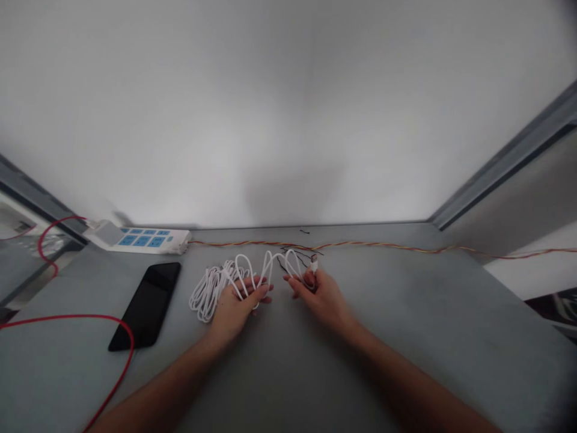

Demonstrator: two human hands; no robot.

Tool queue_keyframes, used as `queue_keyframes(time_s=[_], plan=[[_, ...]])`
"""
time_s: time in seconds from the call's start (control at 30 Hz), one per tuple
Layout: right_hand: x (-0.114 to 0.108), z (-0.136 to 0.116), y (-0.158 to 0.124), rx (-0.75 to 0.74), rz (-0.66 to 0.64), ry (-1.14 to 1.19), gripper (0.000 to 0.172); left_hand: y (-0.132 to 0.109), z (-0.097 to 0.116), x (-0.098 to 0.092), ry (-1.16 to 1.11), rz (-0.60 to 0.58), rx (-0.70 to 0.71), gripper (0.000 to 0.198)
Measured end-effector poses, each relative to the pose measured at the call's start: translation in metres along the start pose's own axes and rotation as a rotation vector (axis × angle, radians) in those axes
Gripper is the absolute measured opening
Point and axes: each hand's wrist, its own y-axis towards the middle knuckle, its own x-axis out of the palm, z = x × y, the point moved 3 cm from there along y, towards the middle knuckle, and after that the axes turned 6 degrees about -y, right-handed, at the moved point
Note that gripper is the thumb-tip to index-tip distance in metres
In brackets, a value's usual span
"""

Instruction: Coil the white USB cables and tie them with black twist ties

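White cable (268, 252) is looped between my hands, near the table's (451, 300) back edge. Left hand (234, 307) pinches the loops; right hand (322, 294) pinches cable by the USB plug (314, 263). If my left pinch slackens, loops could tangle with the coiled bundle (210, 294). Fingers hide the crossings; can't tell whether loops and bundle join.

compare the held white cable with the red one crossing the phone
The white cable bends into narrow loops; the red cable makes one wide curve across the phone. The left hand and right hand hold the white cable; neither holds the red cable. Both are thin and curved.
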Motion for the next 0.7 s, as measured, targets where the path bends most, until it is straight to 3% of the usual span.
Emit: queue_keyframes(time_s=[0.37,0.57,0.7], plan=[[-0.0018,0.0000,0.0060,0.065,0.055,0.211,0.053,-0.0027,0.0020,-0.0001,-0.156,-0.033,-0.004,0.047],[-0.0030,0.0031,0.0064,0.013,0.024,0.125,0.051,-0.0055,0.0029,0.0006,-0.165,-0.199,-0.173,0.039],[-0.0054,-0.0011,0.0052,-0.007,0.046,0.042,0.051,-0.0066,0.0048,0.0022,-0.091,-0.268,-0.196,0.035]])
